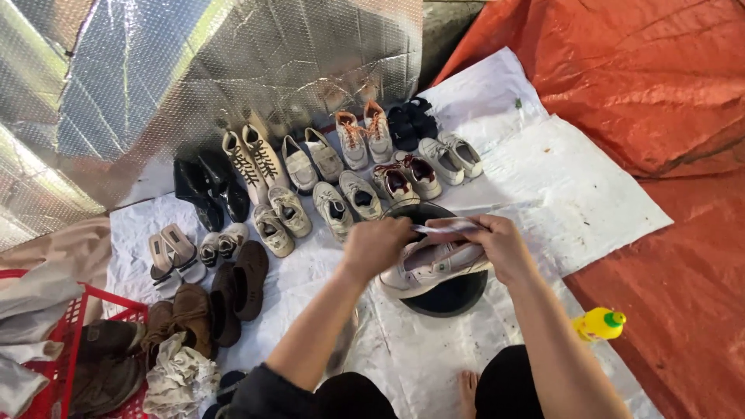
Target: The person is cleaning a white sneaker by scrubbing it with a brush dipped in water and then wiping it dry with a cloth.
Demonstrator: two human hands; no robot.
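Head view: both hands point(378, 247) hold a pale, scuffed shoe point(431, 266) over a black basin point(450, 299).

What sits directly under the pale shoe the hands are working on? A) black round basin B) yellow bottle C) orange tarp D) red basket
A: the pale shoe lies across the black round basin, with the left hand and right hand stretching a thin strip above it; the red basket and yellow bottle lie well off to the sides.
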